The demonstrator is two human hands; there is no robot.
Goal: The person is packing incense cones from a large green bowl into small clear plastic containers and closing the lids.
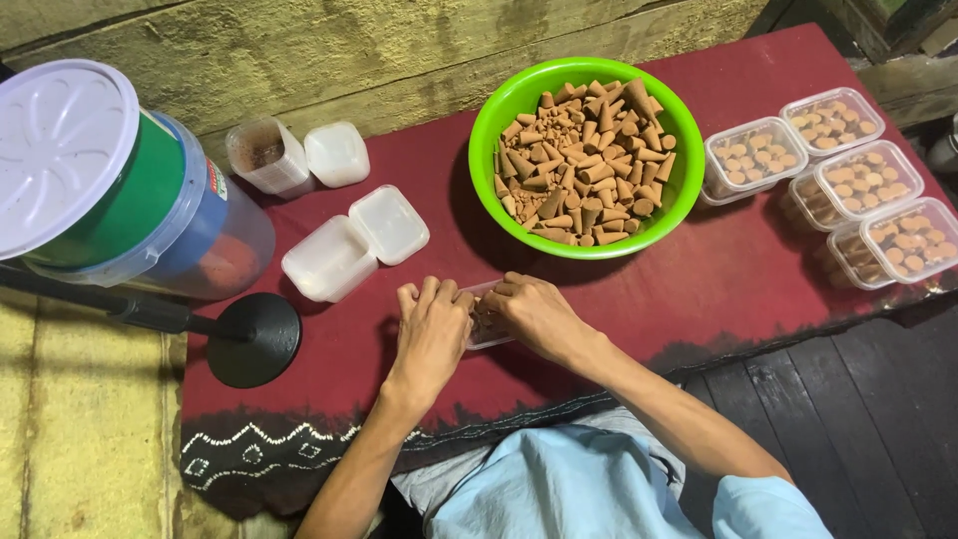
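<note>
Both hands closed in on one small clear box at the near middle of the red worktop (pixel 738 289).

Far left, a big lidded tub (pixel 110 180) runs off the frame edge, a black stand base (pixel 254 339) just near of it. Moving right, two empty open boxes (pixel 354 240) lie apart from the hands. The left hand (pixel 431 329) lies palm down, fingers curled over the left end of the small clear box (pixel 487 327); the right hand (pixel 534 314) grips its right end, knuckles up. Most of the box is hidden, contents hard to make out. Beyond, the green bowl (pixel 489 130) of brown cones sits clear of the hands. Open cloth stretches right to four filled boxes (pixel 848 185) at the worktop's right edge.
</note>
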